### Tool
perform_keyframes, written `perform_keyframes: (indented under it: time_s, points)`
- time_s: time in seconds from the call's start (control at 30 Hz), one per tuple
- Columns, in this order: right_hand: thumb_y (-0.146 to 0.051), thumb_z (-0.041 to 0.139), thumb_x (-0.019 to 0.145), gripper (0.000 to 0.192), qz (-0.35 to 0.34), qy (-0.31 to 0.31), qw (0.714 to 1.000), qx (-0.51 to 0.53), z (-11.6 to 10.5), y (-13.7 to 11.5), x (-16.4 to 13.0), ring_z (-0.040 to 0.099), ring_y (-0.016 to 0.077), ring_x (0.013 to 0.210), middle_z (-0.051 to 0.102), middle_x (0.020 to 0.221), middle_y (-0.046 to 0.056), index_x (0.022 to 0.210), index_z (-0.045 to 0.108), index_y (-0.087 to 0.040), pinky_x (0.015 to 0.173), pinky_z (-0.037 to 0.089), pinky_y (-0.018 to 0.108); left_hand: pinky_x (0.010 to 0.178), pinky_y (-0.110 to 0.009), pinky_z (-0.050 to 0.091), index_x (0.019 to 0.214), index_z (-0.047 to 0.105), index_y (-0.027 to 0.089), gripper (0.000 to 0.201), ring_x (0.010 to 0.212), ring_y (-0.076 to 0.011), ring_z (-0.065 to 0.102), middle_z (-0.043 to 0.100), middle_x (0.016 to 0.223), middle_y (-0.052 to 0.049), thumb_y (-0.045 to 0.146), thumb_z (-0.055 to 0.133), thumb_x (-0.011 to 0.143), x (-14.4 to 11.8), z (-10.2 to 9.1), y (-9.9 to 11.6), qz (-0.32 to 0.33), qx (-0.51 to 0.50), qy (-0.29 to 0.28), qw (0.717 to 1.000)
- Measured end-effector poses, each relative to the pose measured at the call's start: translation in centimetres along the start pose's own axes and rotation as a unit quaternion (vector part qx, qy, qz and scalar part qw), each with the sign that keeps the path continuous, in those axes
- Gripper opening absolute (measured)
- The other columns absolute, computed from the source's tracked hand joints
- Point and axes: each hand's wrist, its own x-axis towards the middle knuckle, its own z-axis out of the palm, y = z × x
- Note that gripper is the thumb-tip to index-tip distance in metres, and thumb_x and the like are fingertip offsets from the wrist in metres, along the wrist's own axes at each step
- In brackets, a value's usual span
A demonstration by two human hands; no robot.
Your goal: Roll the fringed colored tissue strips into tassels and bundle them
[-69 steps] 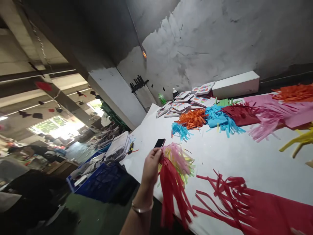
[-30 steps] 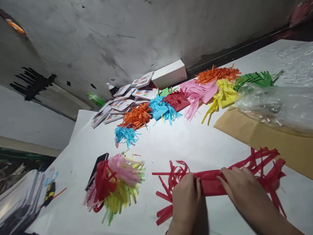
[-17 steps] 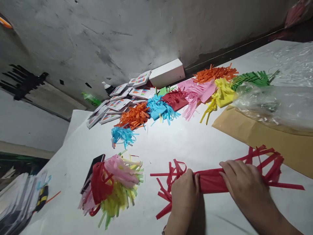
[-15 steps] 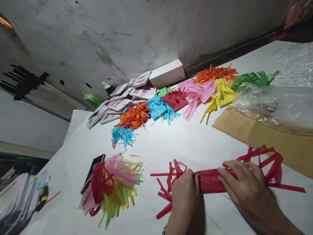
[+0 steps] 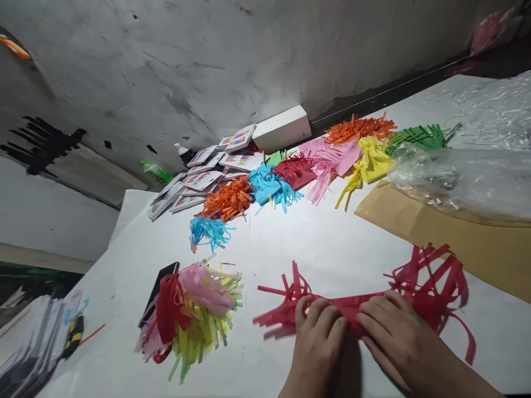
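A: What is the work lying on?

B: A table covered with white paper [image 5: 340,243] is filling most of the view, and a rough grey wall [image 5: 207,66] is running along its far edge. A brown paper sheet [image 5: 448,237] is lying at the right, with a crumpled clear plastic bag [image 5: 468,177] resting on its far part.

A: Is anything sitting inside that bag?

B: Something small is showing through the plastic, but I cannot tell what. A white box [image 5: 282,128] is standing closed against the wall, so its contents are hidden. Just left of it, printed cards [image 5: 203,177] are spreading loose over the table.

A: And the hands?

B: Both are pressing on a red fringed paper strip [image 5: 357,303] at the near edge. The left hand [image 5: 319,342] is curling its fingers over the strip's middle, and the right hand [image 5: 398,342] is lying just beside it, fingers down on the same strip. Red fringes are fanning out at both ends.

A: What else is lying around?

B: A mixed tassel bundle [image 5: 194,315] of red, pink and yellow is sitting to the near left, partly covering a black phone [image 5: 160,282]. Farther off, orange, blue, red, pink, yellow and green fringed papers [image 5: 315,166] are lining up toward the wall.
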Motion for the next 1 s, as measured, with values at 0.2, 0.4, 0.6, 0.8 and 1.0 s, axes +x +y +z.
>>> perform_keyframes:
  time_s: [0.2, 0.4, 0.6, 0.8, 1.0]
  points:
    - [-0.001, 0.036, 0.098, 0.037, -0.001, -0.007, 1.0, -0.016, -0.7, 1.7, -2.1, 0.063, 0.0228, 0.101, 0.072, 0.098, 0.007, 0.1, 0.069, -0.018, 0.107, 0.033, 0.047, 0.105, -0.042, 0.029, 0.084, 0.064, 0.022, 0.03, 0.083, -0.0188, 0.062, 0.071, 0.078, 0.002, 0.024, 0.044, 0.106, -2.0, 1.2, -0.2, -0.019, -0.035, 0.035, 0.999]
    - [-0.013, 0.045, 0.103, 0.026, 0.054, -0.061, 0.995, -0.059, -2.3, 3.6, -2.0, 0.062, 0.0229, 0.1, 0.067, 0.099, 0.005, 0.091, 0.066, -0.021, 0.101, 0.035, 0.046, 0.089, -0.045, 0.037, 0.078, 0.057, 0.021, 0.025, 0.078, -0.0212, 0.056, 0.064, 0.079, -0.001, 0.012, 0.046, 0.098, -1.7, 1.5, 0.5, -0.14, -0.024, 0.011, 0.99]
    - [-0.019, 0.039, 0.105, 0.036, 0.1, -0.074, 0.973, -0.193, -1.0, 3.6, -0.2, 0.055, 0.0258, 0.075, 0.059, 0.077, 0.006, 0.077, 0.061, -0.019, 0.081, 0.038, 0.047, 0.083, -0.047, 0.038, 0.072, 0.058, 0.021, 0.02, 0.082, -0.0242, 0.054, 0.062, 0.083, -0.003, 0.011, 0.056, 0.089, -0.3, 2.1, 0.3, -0.206, 0.05, -0.023, 0.977]
    - [-0.008, 0.043, 0.101, 0.027, 0.048, -0.018, 0.995, -0.083, -1.4, 2.4, 0.2, 0.06, 0.0266, 0.102, 0.068, 0.104, 0.01, 0.101, 0.067, -0.018, 0.103, 0.034, 0.052, 0.081, -0.046, 0.04, 0.069, 0.058, 0.021, 0.019, 0.08, -0.0238, 0.055, 0.062, 0.079, -0.002, 0.012, 0.064, 0.085, -0.2, 2.1, 0.0, -0.203, 0.064, -0.033, 0.977]
    - [0.001, 0.035, 0.099, 0.038, 0.021, -0.032, 0.999, 0.019, -1.0, 1.5, -0.1, 0.057, 0.0188, 0.08, 0.066, 0.083, 0.004, 0.09, 0.066, -0.019, 0.096, 0.034, 0.043, 0.105, -0.055, 0.035, 0.1, 0.066, 0.024, 0.008, 0.111, -0.0308, 0.057, 0.068, 0.115, -0.009, 0.022, 0.064, 0.092, 0.1, 1.2, 0.5, -0.124, 0.019, 0.052, 0.991]
